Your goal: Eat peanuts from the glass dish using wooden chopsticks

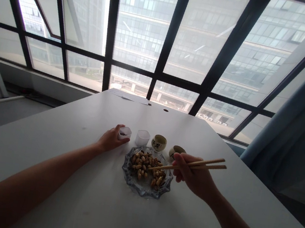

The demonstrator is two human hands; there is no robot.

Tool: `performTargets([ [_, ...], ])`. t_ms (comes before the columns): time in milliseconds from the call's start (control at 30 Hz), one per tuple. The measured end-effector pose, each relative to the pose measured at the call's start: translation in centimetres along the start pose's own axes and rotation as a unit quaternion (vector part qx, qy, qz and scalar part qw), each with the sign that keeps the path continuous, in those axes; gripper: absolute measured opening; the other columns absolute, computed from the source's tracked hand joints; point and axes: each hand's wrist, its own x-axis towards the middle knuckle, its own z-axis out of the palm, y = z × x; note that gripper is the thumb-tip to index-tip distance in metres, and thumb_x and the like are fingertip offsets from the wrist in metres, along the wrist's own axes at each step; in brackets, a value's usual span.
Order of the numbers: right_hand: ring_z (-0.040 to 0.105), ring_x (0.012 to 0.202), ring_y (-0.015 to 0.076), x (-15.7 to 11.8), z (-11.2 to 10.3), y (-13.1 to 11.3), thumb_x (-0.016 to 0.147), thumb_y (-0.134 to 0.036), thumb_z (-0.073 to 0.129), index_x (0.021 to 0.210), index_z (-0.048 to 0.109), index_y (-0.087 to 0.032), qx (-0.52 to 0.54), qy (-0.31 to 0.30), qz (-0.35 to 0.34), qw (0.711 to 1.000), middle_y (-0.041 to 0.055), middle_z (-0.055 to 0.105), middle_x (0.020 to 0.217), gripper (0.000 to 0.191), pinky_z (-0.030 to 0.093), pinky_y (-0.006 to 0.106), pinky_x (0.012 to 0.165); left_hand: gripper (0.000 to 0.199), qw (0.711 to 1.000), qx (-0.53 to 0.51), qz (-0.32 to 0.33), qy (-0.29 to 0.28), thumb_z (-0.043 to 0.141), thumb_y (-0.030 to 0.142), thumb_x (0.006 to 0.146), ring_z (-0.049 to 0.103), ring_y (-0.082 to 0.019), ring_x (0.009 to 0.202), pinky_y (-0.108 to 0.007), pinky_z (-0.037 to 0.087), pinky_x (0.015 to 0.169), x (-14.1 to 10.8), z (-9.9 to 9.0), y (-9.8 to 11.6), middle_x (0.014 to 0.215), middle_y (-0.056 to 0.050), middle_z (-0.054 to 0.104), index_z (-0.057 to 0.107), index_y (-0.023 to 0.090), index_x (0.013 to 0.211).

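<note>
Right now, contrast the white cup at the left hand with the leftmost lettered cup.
The white cup is squarish and plain; the lettered cup is round, with dark characters. The left hand grips the white cup; no hand touches the lettered cup. Both are open-topped.

Office-like room, broad white table [91, 204], black-framed window wall [165, 35], many-windowed building [271, 55] outside

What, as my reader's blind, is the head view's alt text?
The right hand points wooden chopsticks at what look like nuts in a glass dish. The left hand grips a white container near two lettered cups.
</note>
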Motion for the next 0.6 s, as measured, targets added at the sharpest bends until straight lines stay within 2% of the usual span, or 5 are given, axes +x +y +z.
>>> performTargets([
  [167, 0.053, 0.031, 0.0130, 2.0, -1.4, 2.4, 0.066, -0.071, 0.074, 0.061, 0.065, -0.014, 0.184, 0.161, 0.096, 0.965, 0.0036, 0.060, 0.041, 0.058, 0.041, 0.022, 0.030, 0.067, 1.000, 0.004, -0.006, -0.004, 0.066, 0.055, 0.078, 0.069, -0.030, 0.100, -0.041, 0.052, 0.087, -0.1, -0.1, 0.3, 0.112, -0.014, 0.070, 0.047, 0.019, 0.132],
  [267, 0.052, 0.031, 0.0113, 2.7, -1.7, 3.6, 0.065, -0.062, 0.080, 0.060, 0.065, -0.013, 0.267, 0.209, 0.158, 0.928, 0.0032, 0.059, 0.040, 0.051, 0.039, 0.020, 0.029, 0.068, 1.000, 0.005, -0.007, -0.005, 0.065, 0.055, 0.078, 0.068, -0.030, 0.101, -0.042, 0.052, 0.088, -0.1, -0.2, 0.2, 0.113, -0.014, 0.070, 0.046, 0.020, 0.132],
  [367, 0.052, 0.034, 0.0103, 2.9, -1.7, 4.2, 0.073, -0.051, 0.078, 0.059, 0.064, -0.013, 0.307, 0.229, 0.197, 0.903, 0.0026, 0.058, 0.041, 0.044, 0.040, 0.018, 0.030, 0.069, 1.000, 0.002, -0.005, -0.009, 0.065, 0.056, 0.078, 0.067, -0.031, 0.103, -0.042, 0.051, 0.090, -0.1, -0.1, 0.1, 0.116, -0.015, 0.069, 0.046, 0.019, 0.133],
  [467, 0.052, 0.035, 0.0108, 3.0, -1.8, 4.4, 0.078, -0.048, 0.075, 0.060, 0.064, -0.013, 0.307, 0.224, 0.194, 0.904, 0.0028, 0.058, 0.042, 0.041, 0.042, 0.019, 0.031, 0.068, 1.000, -0.003, -0.002, -0.009, 0.064, 0.056, 0.079, 0.067, -0.030, 0.104, -0.042, 0.051, 0.090, -0.1, -0.1, 0.0, 0.117, -0.015, 0.068, 0.045, 0.019, 0.133],
  [600, 0.052, 0.033, 0.0133, 2.7, -1.9, 4.2, 0.077, -0.057, 0.072, 0.062, 0.064, -0.014, 0.254, 0.211, 0.136, 0.934, 0.0039, 0.060, 0.043, 0.046, 0.041, 0.023, 0.030, 0.068, 1.000, -0.006, -0.004, -0.010, 0.065, 0.055, 0.078, 0.068, -0.030, 0.102, -0.042, 0.052, 0.089, -0.2, -0.2, 0.2, 0.114, -0.015, 0.070, 0.046, 0.019, 0.132],
])
